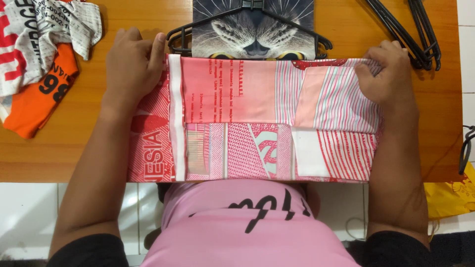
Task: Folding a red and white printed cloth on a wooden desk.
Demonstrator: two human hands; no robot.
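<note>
The person wears a soft pink short-sleeved cotton T-shirt (247,232) that fills the lower middle of the head view, its front crossed by a line of black brush-style lettering. A wide black band, either a sleeve or an arm cover, wraps each upper arm at the bottom corners of the view, and the forearms below it are bare. The bare left hand (131,66) and the bare right hand (383,74) carry no rings, watch or gloves.

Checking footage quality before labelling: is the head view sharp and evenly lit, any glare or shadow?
Head view: sharp and evenly lit; the pink printed cloth and both the left hand and right hand are in focus; only a faint sheen on the wooden table, soft shadows under the forearms.
</note>
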